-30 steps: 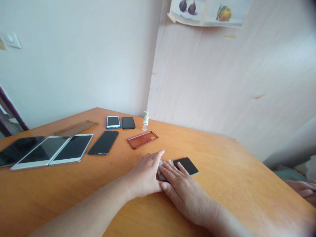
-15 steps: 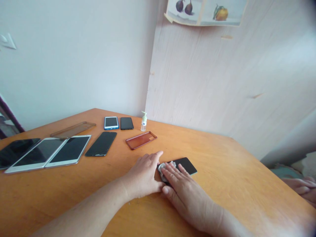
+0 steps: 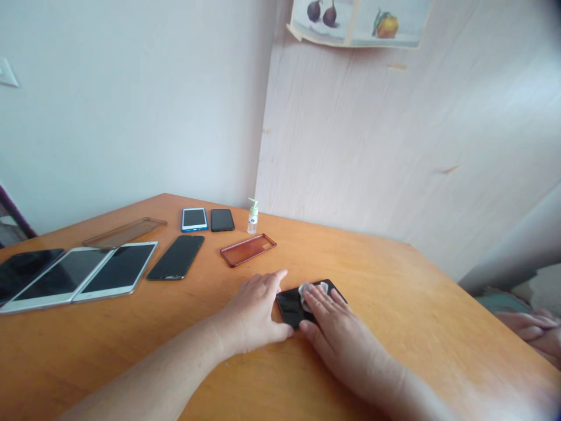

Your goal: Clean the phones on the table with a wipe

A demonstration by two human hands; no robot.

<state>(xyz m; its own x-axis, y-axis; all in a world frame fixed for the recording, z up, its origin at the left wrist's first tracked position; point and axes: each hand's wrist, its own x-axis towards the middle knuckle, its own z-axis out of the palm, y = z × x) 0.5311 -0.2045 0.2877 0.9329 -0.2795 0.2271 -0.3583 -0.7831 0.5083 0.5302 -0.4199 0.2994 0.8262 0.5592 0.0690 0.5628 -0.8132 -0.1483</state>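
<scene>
A black smartphone (image 3: 290,307) lies screen up on the wooden table in front of me. My right hand (image 3: 339,330) presses a crumpled white wipe (image 3: 303,292) flat against its screen; the palm and fingers cover part of both. At the phone's left end is my left hand (image 3: 252,316), thumb and fingers spread around that edge. Whether its fingertips touch the phone is hard to tell. Beyond my hands lies a reddish clear phone case (image 3: 248,251), with a small pump bottle (image 3: 253,217) standing behind it.
At left lie two white tablets (image 3: 116,269), a dark tablet (image 3: 26,269), a large black phone (image 3: 176,258) and a brownish clear case (image 3: 125,233). Farther back are a blue-cased phone (image 3: 194,219) and a small black phone (image 3: 222,220). Another person's hands (image 3: 532,333) rest beyond the right table edge.
My right hand has slid the wipe rightward along the screen, uncovering the phone's left end. My left hand stays in nearly the same place. The view has shifted slightly.
</scene>
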